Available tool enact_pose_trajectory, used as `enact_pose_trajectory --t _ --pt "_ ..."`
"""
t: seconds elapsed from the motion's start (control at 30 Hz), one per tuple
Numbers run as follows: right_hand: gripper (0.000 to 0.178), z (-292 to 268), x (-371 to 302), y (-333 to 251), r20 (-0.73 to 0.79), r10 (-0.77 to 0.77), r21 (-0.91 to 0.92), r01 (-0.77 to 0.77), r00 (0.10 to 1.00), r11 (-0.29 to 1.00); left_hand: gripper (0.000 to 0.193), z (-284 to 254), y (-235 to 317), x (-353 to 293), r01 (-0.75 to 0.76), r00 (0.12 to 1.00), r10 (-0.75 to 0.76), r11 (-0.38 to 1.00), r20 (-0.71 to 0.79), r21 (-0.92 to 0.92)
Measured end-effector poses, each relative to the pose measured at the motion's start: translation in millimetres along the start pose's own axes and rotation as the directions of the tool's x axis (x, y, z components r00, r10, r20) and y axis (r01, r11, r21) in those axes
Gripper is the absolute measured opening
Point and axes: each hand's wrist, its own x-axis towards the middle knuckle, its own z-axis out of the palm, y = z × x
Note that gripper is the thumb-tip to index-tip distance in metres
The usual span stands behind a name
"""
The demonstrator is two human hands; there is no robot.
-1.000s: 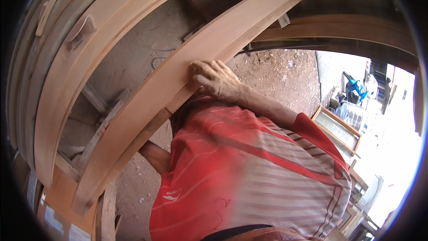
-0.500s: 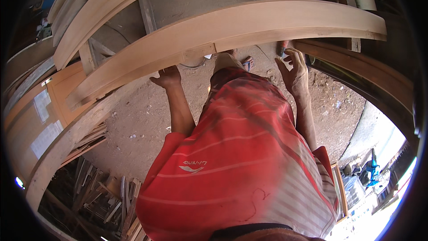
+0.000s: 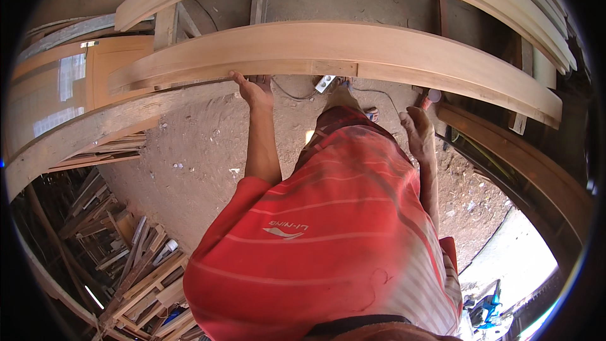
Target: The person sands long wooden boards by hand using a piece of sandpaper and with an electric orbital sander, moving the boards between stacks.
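Head view is showing a curved board (image 3: 303, 44) lying far, spanning left to right. The left hand (image 3: 255, 93) is grasping its near edge; the right hand (image 3: 418, 131) is hanging nearer, at right, its grip unclear. Scrap wood (image 3: 140, 273) is lying near left.

Two hands (image 3: 257, 95) (image 3: 418, 134); one shirt (image 3: 322, 227); one power strip (image 3: 325, 83).

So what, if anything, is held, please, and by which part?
The left hand holds the curved board by its near edge; whether the right hand holds anything is unclear.
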Motion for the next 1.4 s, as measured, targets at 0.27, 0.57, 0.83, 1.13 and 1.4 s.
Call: enact_pose_trajectory --t 0.27,0.57,0.83,1.13,1.4 --pt "0.068 10 56 21 -0.167 0.513 0.94 -0.02 0.842 0.339 0.028 14 49 -72 -0.681 0.716 0.257 0.459 0.649 0.57" --pt "0.077 31 69 -38 -0.121 0.292 0.989 0.091 0.949 0.113 0.038 115 79 -13 -0.97 0.159 -0.083 -0.2 0.984 0.14" --pt "0.076 52 88 -49 -0.26 0.358 0.964 0.218 0.897 0.154 0.051 168 90 5 -0.917 0.399 -0.591 -0.275 0.701 0.29" --pt "0.078 99 106 -76 -0.352 0.457 0.906 0.42 0.817 -0.054 0.071 195 87 62 -0.936 0.226 -0.901 -0.097 0.369 0.338" --pt "0.069 111 114 -96 -0.387 0.48 0.843 0.513 0.788 -0.162 0.082 182 90 73 -0.968 0.184 -0.902 -0.098 0.391 0.23"
